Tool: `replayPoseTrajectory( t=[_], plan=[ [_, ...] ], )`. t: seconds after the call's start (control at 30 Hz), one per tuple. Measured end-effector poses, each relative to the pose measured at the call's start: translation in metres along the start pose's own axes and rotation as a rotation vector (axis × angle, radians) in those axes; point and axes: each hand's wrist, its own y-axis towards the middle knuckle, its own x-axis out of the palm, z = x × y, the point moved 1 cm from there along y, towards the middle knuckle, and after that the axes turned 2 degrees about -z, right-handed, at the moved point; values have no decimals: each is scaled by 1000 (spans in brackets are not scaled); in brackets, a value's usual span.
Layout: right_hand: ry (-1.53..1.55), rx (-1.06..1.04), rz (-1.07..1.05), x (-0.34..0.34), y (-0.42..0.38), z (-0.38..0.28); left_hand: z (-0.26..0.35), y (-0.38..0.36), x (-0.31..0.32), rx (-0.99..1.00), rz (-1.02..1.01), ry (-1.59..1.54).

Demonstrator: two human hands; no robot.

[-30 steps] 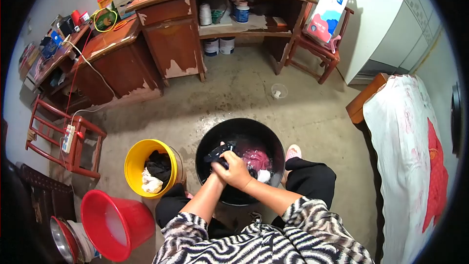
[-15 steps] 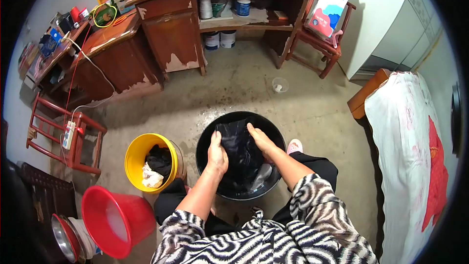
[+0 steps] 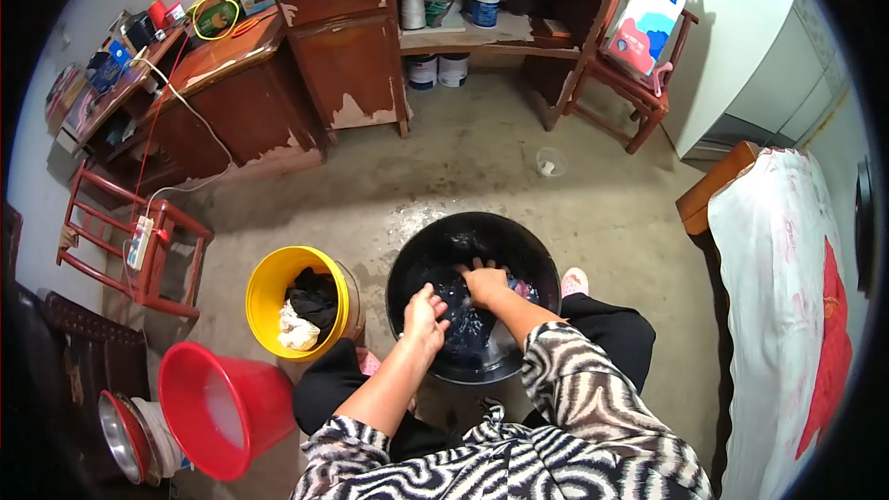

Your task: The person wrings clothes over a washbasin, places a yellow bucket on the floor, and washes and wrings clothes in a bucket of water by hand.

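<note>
A round black tub point(image 3: 546, 333) stands on the floor between my knees, with dark wet cloth point(image 3: 458, 319) and water inside. My left hand point(image 3: 426, 319) hovers above the tub's left part, fingers apart and slightly curled, holding nothing. Lower in the tub, my right hand point(image 3: 484, 282) presses on the dark cloth with its fingers spread. A pinkish-purple bit of cloth point(image 3: 525, 290) shows just right of that hand. Beside the tub on the left, a yellow bucket point(image 3: 262, 292) holds black and white cloth.
A red bucket point(image 3: 264, 407) stands at the lower left near metal basins point(image 3: 118, 440). Wooden desks point(image 3: 343, 65) line the back, a red chair point(image 3: 171, 250) is at left and another point(image 3: 593, 83) at back right. A bed point(image 3: 759, 306) lies right; a clear cup point(image 3: 552, 163) is on the floor.
The dark cloth held up between both hands is now down in the tub. My left hand has let go; my right hand has moved down onto the cloth. The view has shifted slightly.
</note>
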Motion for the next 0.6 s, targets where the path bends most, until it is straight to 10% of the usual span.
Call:
replayPoseTrajectory(
  t=[0.2, 0.6],
  plan=[
    [527, 82, -207, -47, -5, 23, -14, -9, 4, -163, -71, 15],
    [867, -232, 415, -107, -117, -6, -18, -14, 18, -347, -239, -38]
  ],
)
